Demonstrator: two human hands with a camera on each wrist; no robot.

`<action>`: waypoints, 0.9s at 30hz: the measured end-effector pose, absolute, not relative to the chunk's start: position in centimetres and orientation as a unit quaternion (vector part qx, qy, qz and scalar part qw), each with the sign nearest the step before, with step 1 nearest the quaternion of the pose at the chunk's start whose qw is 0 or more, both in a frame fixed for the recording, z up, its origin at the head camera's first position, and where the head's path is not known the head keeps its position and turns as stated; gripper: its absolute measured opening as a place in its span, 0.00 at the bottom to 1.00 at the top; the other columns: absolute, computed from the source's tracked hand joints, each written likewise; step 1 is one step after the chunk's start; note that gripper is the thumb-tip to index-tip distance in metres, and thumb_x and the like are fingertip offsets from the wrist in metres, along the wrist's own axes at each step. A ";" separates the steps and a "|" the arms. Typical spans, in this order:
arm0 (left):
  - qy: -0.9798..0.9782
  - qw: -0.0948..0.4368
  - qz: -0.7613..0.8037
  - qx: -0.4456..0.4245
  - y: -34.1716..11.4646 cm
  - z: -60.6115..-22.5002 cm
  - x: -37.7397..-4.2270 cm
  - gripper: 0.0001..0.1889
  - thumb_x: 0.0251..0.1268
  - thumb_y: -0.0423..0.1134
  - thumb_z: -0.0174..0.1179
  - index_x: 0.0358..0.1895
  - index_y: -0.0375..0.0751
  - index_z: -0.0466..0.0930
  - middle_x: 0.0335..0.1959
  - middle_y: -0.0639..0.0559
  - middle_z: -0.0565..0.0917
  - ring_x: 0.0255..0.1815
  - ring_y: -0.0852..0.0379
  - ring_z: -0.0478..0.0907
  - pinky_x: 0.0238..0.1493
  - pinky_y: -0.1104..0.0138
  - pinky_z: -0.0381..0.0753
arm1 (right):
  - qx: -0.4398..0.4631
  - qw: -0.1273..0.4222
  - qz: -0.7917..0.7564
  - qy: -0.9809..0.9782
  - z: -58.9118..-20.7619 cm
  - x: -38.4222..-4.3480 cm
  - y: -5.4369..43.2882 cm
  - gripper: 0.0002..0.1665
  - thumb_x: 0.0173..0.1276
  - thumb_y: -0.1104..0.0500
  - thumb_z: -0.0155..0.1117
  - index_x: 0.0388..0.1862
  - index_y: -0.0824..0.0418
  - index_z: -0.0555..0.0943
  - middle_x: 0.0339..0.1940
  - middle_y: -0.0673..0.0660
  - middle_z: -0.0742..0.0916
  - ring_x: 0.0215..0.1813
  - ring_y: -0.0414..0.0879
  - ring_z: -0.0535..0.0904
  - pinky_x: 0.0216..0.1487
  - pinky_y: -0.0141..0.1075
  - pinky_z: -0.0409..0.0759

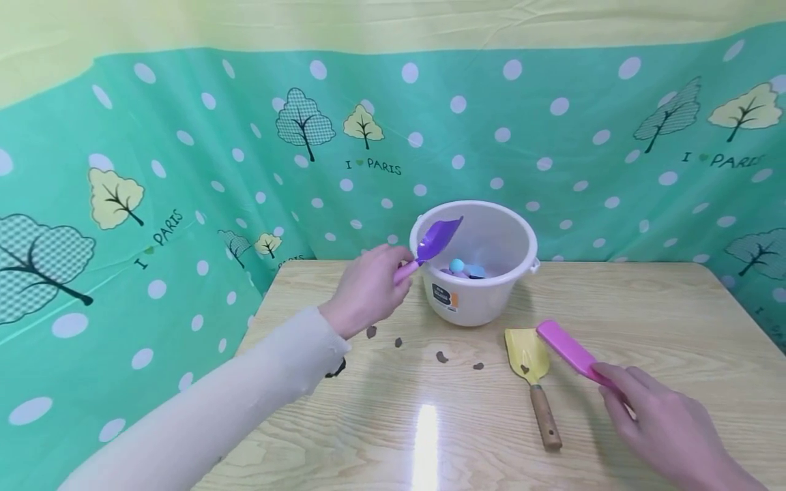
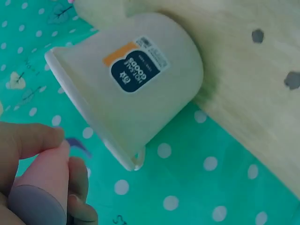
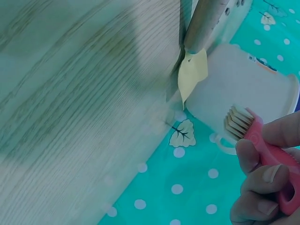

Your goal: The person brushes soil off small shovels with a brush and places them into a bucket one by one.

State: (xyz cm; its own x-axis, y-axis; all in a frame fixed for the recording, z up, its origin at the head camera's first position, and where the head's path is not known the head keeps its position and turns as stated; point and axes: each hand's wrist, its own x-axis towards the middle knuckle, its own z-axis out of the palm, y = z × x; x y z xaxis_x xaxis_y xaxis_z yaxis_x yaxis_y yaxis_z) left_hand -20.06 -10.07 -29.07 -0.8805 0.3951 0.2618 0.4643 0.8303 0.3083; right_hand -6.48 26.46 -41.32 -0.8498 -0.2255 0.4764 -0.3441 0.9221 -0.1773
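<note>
My left hand (image 1: 371, 283) grips the pink handle of a purple toy shovel (image 1: 439, 239), its blade raised at the left rim of a white bucket (image 1: 469, 303). In the left wrist view the pink handle (image 2: 47, 171) fills the fingers, and only a sliver of purple blade shows past them. My right hand (image 1: 663, 416) holds a pink brush (image 1: 568, 348), its pale bristles (image 3: 238, 122) visible in the right wrist view. Below the brush's tip lies a yellow hand shovel (image 1: 527, 348) with a wooden handle, a small dark scrap (image 1: 525, 368) on its blade.
Several dark scraps (image 1: 442, 356) lie in a loose row on the wooden table (image 1: 645, 307), left of the yellow shovel. Inside the bucket are blue and purple objects (image 1: 457, 266). A green dotted curtain (image 1: 460, 123) hangs behind the table and along its left side.
</note>
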 end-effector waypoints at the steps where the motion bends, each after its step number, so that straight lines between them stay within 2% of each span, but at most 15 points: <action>1: -0.953 0.090 -0.175 -0.229 -9.7 -28.9 -20.4 0.11 0.63 0.38 0.61 0.47 0.43 0.81 0.35 0.54 0.80 0.36 0.57 0.75 0.38 0.63 0.78 | 0.146 0.227 0.127 -0.955 -41.3 -6.5 26.5 0.26 0.47 0.64 0.70 0.49 0.55 0.81 0.35 0.52 0.85 0.23 0.37 0.69 0.16 0.31 0.64; 4: -0.958 0.070 -0.151 -0.234 -8.6 -28.5 -21.4 0.09 0.65 0.40 0.60 0.46 0.45 0.82 0.35 0.54 0.80 0.36 0.57 0.76 0.34 0.65 0.79 | 0.140 0.219 0.124 -0.958 -41.3 -6.4 26.6 0.27 0.47 0.64 0.70 0.50 0.55 0.80 0.35 0.53 0.85 0.23 0.37 0.69 0.17 0.31 0.65; 5: -0.960 0.062 -0.140 -0.234 -8.2 -28.4 -21.6 0.09 0.66 0.40 0.59 0.46 0.45 0.83 0.33 0.54 0.80 0.32 0.59 0.73 0.30 0.67 0.76 | 0.139 0.218 0.124 -0.958 -41.3 -6.3 26.7 0.27 0.47 0.64 0.71 0.50 0.55 0.80 0.35 0.53 0.85 0.23 0.38 0.69 0.16 0.32 0.65; 11: -0.959 0.035 -0.045 -0.277 -5.8 -27.5 -23.3 0.09 0.70 0.44 0.54 0.43 0.48 0.82 0.34 0.55 0.81 0.31 0.58 0.76 0.33 0.65 0.76 | 0.133 0.212 0.122 -0.960 -41.3 -6.2 26.9 0.27 0.47 0.64 0.71 0.50 0.55 0.80 0.34 0.51 0.84 0.24 0.36 0.67 0.17 0.30 0.64; 15: -0.949 0.025 0.026 -0.312 -4.2 -27.1 -24.3 0.07 0.69 0.42 0.55 0.42 0.49 0.83 0.33 0.57 0.82 0.30 0.57 0.76 0.31 0.64 0.77 | 0.133 0.216 0.121 -0.960 -41.4 -6.1 27.0 0.27 0.46 0.65 0.71 0.50 0.56 0.80 0.33 0.50 0.84 0.23 0.35 0.65 0.17 0.29 0.61; 21: -0.934 0.021 0.097 -0.343 -2.2 -27.2 -25.6 0.08 0.62 0.33 0.59 0.41 0.49 0.83 0.31 0.56 0.81 0.32 0.57 0.76 0.38 0.63 0.78 | 0.127 0.215 0.116 -0.961 -41.6 -6.0 27.2 0.26 0.47 0.64 0.71 0.49 0.57 0.80 0.27 0.46 0.79 0.21 0.33 0.61 0.17 0.28 0.57; 24: -0.930 0.017 0.119 -0.349 -1.2 -27.2 -26.1 0.08 0.61 0.36 0.60 0.42 0.50 0.82 0.32 0.57 0.82 0.35 0.57 0.77 0.42 0.63 0.78 | 0.128 0.218 0.115 -0.961 -41.6 -6.0 27.2 0.26 0.47 0.64 0.70 0.48 0.57 0.80 0.24 0.44 0.76 0.21 0.33 0.59 0.17 0.28 0.55; 27: -0.926 0.015 0.139 -0.351 -0.2 -27.3 -26.6 0.09 0.60 0.39 0.63 0.44 0.52 0.82 0.35 0.57 0.83 0.37 0.57 0.77 0.43 0.63 0.78 | 0.128 0.219 0.116 -0.960 -41.6 -5.9 27.3 0.26 0.47 0.65 0.70 0.49 0.56 0.80 0.25 0.44 0.77 0.21 0.33 0.59 0.17 0.28 0.55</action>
